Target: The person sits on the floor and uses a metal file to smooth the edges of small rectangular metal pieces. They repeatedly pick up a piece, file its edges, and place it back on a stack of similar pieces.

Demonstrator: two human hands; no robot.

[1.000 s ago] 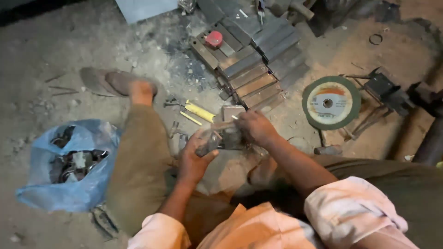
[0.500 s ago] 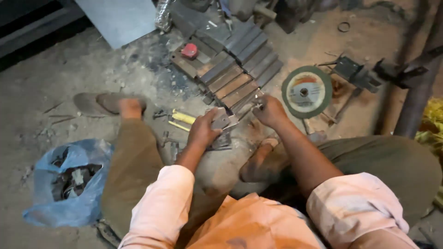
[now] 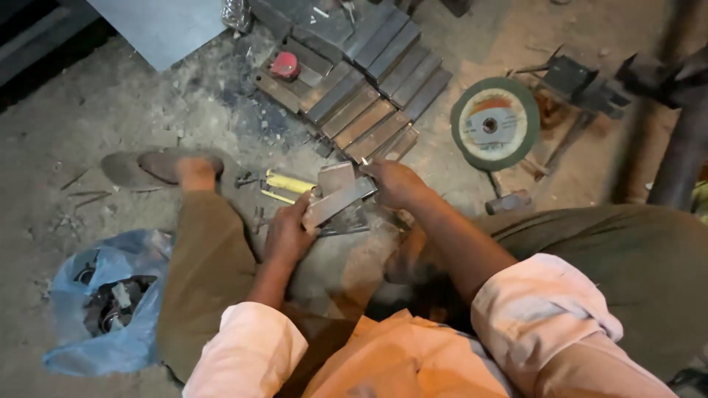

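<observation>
I sit on the ground and hold a flat grey metal bar [image 3: 339,201] between both hands, low over the floor in front of my knees. My left hand [image 3: 287,234] grips its near end, fingers wrapped round it. My right hand [image 3: 396,183] pinches its far end. Under the bar lies another small dark metal plate [image 3: 346,221]. Just beyond my hands a row of similar rusty metal bars [image 3: 369,88] lies side by side on the floor.
A round green grinding disc [image 3: 494,124] lies at the right, with a hammer [image 3: 509,200] near it. A yellow-handled tool [image 3: 284,182] rests left of my hands. A blue plastic bag [image 3: 107,302] of metal parts sits at lower left. A red cap [image 3: 285,65] lies on the bars.
My view has shifted and tilted over the second. Both hands have moved with the metal bar from nearer my lap out toward the row of bars.
</observation>
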